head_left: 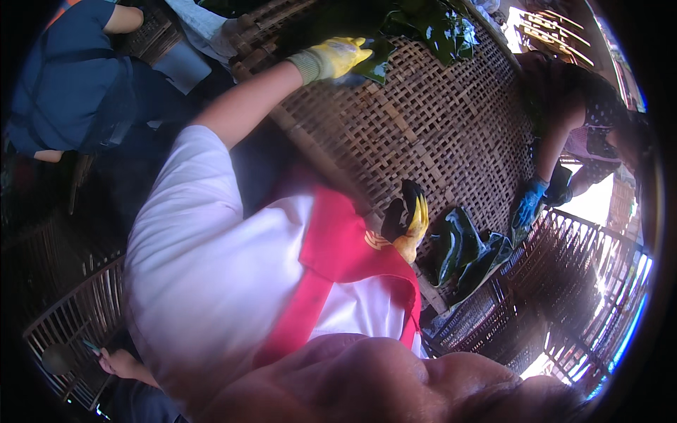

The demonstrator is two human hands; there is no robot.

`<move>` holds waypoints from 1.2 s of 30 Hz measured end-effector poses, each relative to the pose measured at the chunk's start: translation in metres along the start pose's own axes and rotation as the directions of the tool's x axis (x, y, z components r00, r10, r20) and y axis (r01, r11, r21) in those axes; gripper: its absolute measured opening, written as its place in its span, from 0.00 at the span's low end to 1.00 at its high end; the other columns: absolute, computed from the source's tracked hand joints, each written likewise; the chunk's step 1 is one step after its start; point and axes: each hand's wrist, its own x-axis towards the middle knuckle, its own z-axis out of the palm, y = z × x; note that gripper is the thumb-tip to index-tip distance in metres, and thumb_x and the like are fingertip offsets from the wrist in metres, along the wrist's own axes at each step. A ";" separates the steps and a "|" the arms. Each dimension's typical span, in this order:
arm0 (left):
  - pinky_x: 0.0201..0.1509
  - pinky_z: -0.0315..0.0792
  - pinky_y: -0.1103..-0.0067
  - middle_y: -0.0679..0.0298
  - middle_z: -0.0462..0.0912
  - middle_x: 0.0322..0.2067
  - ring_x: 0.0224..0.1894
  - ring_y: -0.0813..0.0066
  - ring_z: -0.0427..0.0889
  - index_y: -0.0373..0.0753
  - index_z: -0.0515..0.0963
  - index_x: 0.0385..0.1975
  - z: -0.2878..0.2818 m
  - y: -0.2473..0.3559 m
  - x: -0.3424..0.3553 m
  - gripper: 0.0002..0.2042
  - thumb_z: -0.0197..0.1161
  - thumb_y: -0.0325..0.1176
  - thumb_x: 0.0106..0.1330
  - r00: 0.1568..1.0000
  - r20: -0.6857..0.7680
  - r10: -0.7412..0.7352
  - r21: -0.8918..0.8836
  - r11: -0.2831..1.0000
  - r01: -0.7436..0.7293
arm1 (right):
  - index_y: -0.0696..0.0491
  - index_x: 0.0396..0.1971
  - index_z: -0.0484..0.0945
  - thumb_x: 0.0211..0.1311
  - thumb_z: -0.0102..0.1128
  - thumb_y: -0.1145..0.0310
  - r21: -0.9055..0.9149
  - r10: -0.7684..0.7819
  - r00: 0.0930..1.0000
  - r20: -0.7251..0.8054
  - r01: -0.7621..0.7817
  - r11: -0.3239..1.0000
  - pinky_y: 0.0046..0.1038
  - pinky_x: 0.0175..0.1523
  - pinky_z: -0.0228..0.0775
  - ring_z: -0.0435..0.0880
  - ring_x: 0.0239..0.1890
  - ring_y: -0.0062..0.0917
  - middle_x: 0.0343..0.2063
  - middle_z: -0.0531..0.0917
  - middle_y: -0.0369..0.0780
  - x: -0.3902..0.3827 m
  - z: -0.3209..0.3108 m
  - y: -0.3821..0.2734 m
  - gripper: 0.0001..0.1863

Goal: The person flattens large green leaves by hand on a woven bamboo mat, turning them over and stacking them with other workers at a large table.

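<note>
My left hand (337,58), in a yellow glove, reaches far across a large round woven bamboo tray (437,134). Its fingers close on the edge of a glossy green leaf (375,67) from the leaf pile (430,28) at the tray's far side. My right hand (409,224), in a yellow and black glove, hovers at the tray's near rim. Right beside it lies a bundle of dark green folded leaves (462,254). Whether that hand holds anything is not visible. My white shirt and red scarf (338,268) fill the lower middle.
A person at the right reaches a blue-gloved hand (529,203) toward the dark leaf bundle. Another person in blue (70,92) sits at the upper left. Slatted bamboo baskets stand at the lower right (564,296) and lower left (70,324), where a bare hand (120,363) shows.
</note>
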 end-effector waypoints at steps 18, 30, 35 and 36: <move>0.60 0.69 0.71 0.64 0.74 0.56 0.56 0.70 0.74 0.41 0.69 0.58 -0.099 0.019 0.003 0.18 0.54 0.35 0.70 0.993 -0.109 0.042 -0.842 -0.534 -0.070 | 0.58 0.53 0.72 0.64 0.51 0.78 0.558 0.411 0.882 0.232 -0.467 0.686 0.22 0.54 0.66 0.76 0.50 0.18 0.49 0.79 0.37 0.042 -0.051 -0.012 0.17; 0.63 0.67 0.69 0.60 0.72 0.57 0.59 0.68 0.71 0.38 0.67 0.60 -0.006 0.214 0.040 0.20 0.55 0.32 0.68 0.885 0.195 0.424 -0.824 -0.419 0.382 | 0.57 0.47 0.74 0.64 0.57 0.63 0.933 0.708 0.702 0.079 -0.301 0.195 0.24 0.41 0.74 0.77 0.36 0.17 0.34 0.79 0.33 0.031 -0.055 0.069 0.16; 0.61 0.69 0.74 0.62 0.76 0.53 0.54 0.72 0.75 0.39 0.67 0.59 -0.002 0.273 0.081 0.21 0.58 0.31 0.67 0.826 0.230 0.515 -0.851 -0.305 0.427 | 0.57 0.48 0.73 0.64 0.57 0.66 0.917 0.776 0.561 -0.288 -0.073 0.393 0.22 0.43 0.74 0.78 0.38 0.17 0.38 0.79 0.36 0.008 -0.089 0.094 0.16; 0.61 0.69 0.74 0.62 0.75 0.53 0.55 0.72 0.75 0.39 0.66 0.60 0.005 0.282 0.106 0.22 0.58 0.32 0.67 0.813 0.165 0.559 -0.854 -0.332 0.401 | 0.58 0.47 0.73 0.64 0.56 0.67 0.893 0.757 0.538 -0.371 -0.018 0.451 0.21 0.43 0.72 0.77 0.38 0.16 0.37 0.79 0.36 0.006 -0.095 0.096 0.15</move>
